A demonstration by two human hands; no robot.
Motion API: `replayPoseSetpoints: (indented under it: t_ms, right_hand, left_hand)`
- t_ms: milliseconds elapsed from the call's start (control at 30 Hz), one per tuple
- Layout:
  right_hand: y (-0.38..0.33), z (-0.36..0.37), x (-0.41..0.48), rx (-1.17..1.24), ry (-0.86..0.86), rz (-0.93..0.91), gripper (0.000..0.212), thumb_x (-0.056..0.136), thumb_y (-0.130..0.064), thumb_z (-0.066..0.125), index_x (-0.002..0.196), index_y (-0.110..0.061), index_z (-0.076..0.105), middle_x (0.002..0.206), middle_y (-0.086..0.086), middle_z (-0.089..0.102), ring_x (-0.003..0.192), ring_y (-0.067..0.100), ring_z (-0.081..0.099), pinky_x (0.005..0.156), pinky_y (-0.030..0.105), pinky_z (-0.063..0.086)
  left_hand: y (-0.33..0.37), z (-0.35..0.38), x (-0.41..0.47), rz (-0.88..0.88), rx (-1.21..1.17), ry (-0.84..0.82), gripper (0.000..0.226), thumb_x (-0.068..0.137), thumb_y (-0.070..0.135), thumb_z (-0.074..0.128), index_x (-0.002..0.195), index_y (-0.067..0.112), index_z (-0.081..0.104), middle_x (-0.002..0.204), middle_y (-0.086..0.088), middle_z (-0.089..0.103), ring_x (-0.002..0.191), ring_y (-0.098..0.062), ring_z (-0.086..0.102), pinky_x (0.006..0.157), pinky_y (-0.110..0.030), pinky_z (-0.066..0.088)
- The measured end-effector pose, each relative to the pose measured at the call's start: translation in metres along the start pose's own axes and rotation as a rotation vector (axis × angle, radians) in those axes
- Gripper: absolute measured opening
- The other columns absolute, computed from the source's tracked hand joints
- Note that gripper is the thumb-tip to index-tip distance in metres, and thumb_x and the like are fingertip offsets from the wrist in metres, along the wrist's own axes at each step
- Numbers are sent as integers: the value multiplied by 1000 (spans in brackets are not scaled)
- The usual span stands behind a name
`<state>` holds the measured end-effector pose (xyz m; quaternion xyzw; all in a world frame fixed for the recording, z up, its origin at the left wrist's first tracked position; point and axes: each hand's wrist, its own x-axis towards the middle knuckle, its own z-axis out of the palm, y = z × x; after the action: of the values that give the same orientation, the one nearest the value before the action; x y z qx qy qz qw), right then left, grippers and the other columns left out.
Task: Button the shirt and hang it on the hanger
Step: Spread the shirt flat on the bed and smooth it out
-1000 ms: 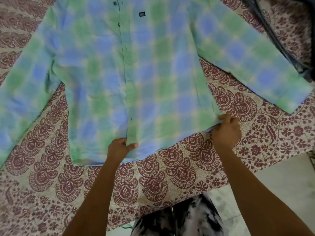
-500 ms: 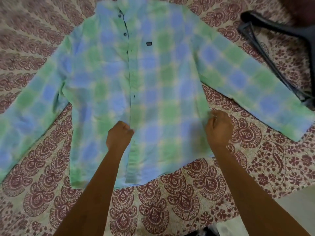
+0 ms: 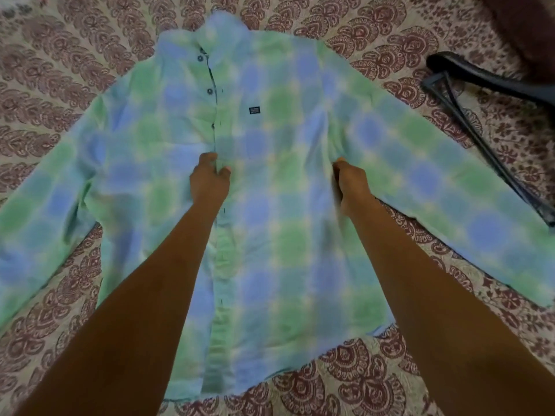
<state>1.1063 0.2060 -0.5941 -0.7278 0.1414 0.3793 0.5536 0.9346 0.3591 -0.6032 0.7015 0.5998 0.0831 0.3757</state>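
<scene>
A green and blue checked shirt (image 3: 279, 205) lies flat, front up, on a patterned bedsheet, sleeves spread to both sides. Dark buttons run down its placket, and the upper ones near the collar look open. My left hand (image 3: 210, 181) pinches the placket at mid-chest. My right hand (image 3: 350, 184) grips a fold of cloth near the right armpit seam. A black hanger (image 3: 468, 121) lies on the sheet at the upper right, beside the right sleeve.
The maroon-patterned bedsheet (image 3: 60, 70) covers the whole surface. A dark object (image 3: 522, 22) sits in the top right corner behind the hanger.
Both hands have moved from the shirt's hem up to mid-chest. The view has shifted so the collar and hanger show more fully.
</scene>
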Motion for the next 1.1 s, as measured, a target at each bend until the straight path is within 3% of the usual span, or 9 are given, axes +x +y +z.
replayPoseSetpoints:
  t_ms: [100,233,367,467,600,667,767,933,1100]
  right_hand:
    - [-4,1,14,118,-29,133,23,88,-10,57,109,1,58,101,16,64,76,25,59,51,21,51]
    - [-4,-3,37,62,-267,127,41,91,-35,53,123,-8,58,109,12,66,97,26,64,75,32,53]
    - [-11,-6,53,273,-424,131,43,89,-52,46,88,-17,71,77,0,73,72,13,68,64,24,54]
    - [-16,1,57,340,-390,85,29,87,-39,58,82,-10,62,56,-5,67,55,8,63,54,19,51]
    - [-22,15,65,227,-44,-141,36,78,-4,68,111,6,59,103,13,67,94,21,62,92,34,50]
    - [-29,15,73,159,189,-261,27,79,7,61,106,10,59,100,14,61,93,20,56,91,31,45]
    - [-36,9,84,41,384,-309,28,84,-2,58,111,2,56,116,18,61,104,23,57,96,28,41]
    - [-20,-1,72,-390,278,-338,35,86,-22,59,115,-3,56,114,13,63,107,26,58,96,32,43]
    - [13,-32,29,-609,227,-344,32,86,-29,62,105,-3,58,102,13,66,96,27,59,78,26,39]
  left_hand:
    - [18,6,23,12,-44,24,38,89,21,58,125,13,50,123,-16,58,115,-28,53,94,-28,40]
    - [32,12,48,43,-65,-14,35,84,10,61,119,17,58,126,-16,56,111,-30,55,83,-27,46]
    - [22,4,62,95,12,67,42,77,0,50,113,16,65,120,-13,61,107,-32,60,88,-32,51]
    - [12,-4,67,51,44,187,46,76,0,47,116,16,64,122,-11,61,113,-26,57,98,-27,44]
    - [8,-4,66,93,68,80,45,81,1,53,124,14,58,132,-10,53,122,-24,49,104,-25,37]
    - [10,-3,65,110,42,21,47,82,3,58,128,14,54,136,-9,50,124,-21,47,102,-21,35]
    - [14,-3,62,80,-40,-45,51,83,6,62,132,15,50,139,-6,46,127,-18,44,101,-18,34]
    - [13,-10,51,66,-50,-65,48,85,14,63,131,15,49,135,-7,49,124,-19,45,103,-23,35]
    - [-7,-11,24,45,-107,-117,51,81,17,70,126,16,48,101,-1,54,89,-15,52,78,-25,44]
